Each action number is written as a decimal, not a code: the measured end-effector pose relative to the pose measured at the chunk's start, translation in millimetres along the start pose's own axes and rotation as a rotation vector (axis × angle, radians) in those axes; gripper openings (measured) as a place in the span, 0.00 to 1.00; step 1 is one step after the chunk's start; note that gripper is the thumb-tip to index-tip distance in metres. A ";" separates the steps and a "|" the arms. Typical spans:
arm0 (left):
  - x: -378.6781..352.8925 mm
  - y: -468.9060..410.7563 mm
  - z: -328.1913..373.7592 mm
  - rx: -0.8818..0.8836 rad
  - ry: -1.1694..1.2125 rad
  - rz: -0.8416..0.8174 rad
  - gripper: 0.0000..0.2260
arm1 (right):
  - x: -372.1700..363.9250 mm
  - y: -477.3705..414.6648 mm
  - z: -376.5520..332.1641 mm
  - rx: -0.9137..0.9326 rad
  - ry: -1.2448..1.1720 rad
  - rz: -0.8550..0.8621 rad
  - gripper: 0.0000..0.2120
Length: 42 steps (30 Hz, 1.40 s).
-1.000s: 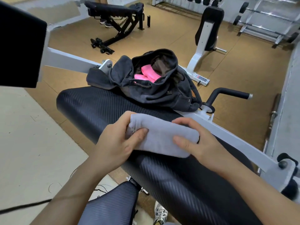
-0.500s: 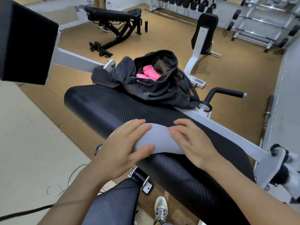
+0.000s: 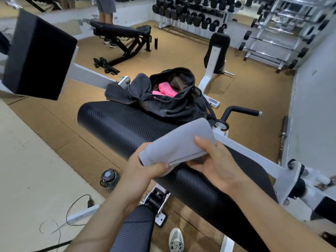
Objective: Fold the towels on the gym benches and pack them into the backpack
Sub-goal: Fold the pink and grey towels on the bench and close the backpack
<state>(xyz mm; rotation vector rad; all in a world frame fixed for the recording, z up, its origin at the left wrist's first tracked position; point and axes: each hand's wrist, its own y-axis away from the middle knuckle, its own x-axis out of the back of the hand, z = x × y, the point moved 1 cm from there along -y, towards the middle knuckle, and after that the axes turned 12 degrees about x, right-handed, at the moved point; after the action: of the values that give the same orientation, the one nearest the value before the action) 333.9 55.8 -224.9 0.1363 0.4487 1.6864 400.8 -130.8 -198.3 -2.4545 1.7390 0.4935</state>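
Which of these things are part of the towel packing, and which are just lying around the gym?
Part of the job: grey towel, gripped by left hand and right hand; open backpack holding a pink towel; the bench pad.

Just lying about: bottle and cable on the floor, dumbbell rack, far black bench.

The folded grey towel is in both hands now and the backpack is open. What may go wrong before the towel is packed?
1. The left hand and right hand grip the grey towel near one end. The far end is free, so the fold may open.
2. The backpack mouth is slack and holds a pink towel, so the grey one may catch on the rim.
3. The backpack sits at the bench pad far end, so a push might slide it off.
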 end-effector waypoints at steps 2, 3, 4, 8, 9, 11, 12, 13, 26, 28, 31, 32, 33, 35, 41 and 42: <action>-3.1 9.8 -9.8 0.096 0.285 -0.043 0.24 | -17.6 6.5 3.6 -0.037 -0.032 -0.004 0.22; -4.5 14.3 -12.3 0.124 0.374 -0.065 0.25 | -25.9 9.8 6.3 -0.044 -0.027 -0.020 0.26; -5.6 18.8 -13.4 0.135 0.411 -0.076 0.26 | -33.1 12.5 9.2 -0.048 -0.018 -0.033 0.26; -6.6 31.3 -6.5 0.043 0.184 0.076 0.19 | -55.8 19.2 10.8 -0.044 0.037 -0.045 0.23; -7.8 30.9 -2.6 0.011 0.127 0.105 0.19 | -58.6 18.1 8.9 -0.024 0.056 -0.039 0.21; -13.2 28.6 6.7 -0.023 0.058 0.103 0.20 | -60.3 12.3 2.6 0.018 0.082 0.004 0.17; -16.7 25.6 12.4 -0.025 0.030 0.082 0.20 | -57.8 6.4 -1.3 0.038 0.100 0.046 0.15; -20.0 21.2 18.6 -0.022 -0.015 0.055 0.20 | -54.1 -1.6 -6.5 0.060 0.130 0.088 0.15; 2.4 -184.2 88.6 -0.136 -0.939 0.503 0.18 | 5.1 -221.5 -79.1 0.292 0.941 0.048 0.27; 6.3 -220.0 87.0 -0.111 -1.071 0.504 0.20 | 2.0 -249.6 -81.0 0.373 1.036 0.027 0.27; 12.6 -257.0 83.6 0.012 -1.312 0.473 0.20 | -13.0 -284.5 -80.7 0.569 1.156 -0.021 0.24; 15.1 -264.7 83.1 0.028 -1.371 0.459 0.19 | -18.7 -294.0 -78.2 0.626 1.181 -0.032 0.24; 17.2 -268.5 84.4 0.021 -1.412 0.435 0.17 | -23.1 -303.4 -73.4 0.662 1.207 -0.047 0.23; 20.7 -264.8 90.4 -0.024 -1.431 0.347 0.09 | -28.5 -320.7 -56.3 0.660 1.300 -0.110 0.22; 20.5 -211.6 92.7 -0.171 -1.206 0.125 0.06 | -31.8 -324.6 -7.4 0.372 1.836 -0.435 0.24; 19.8 -201.4 90.7 -0.199 -1.198 0.137 0.08 | -34.1 -318.6 -13.3 0.360 1.896 -0.451 0.23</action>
<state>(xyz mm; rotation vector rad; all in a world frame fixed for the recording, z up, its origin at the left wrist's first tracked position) 547.6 114.8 -219.2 0.9705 -0.6328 1.4688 690.2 6.8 -209.8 -2.5892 0.8512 -2.5085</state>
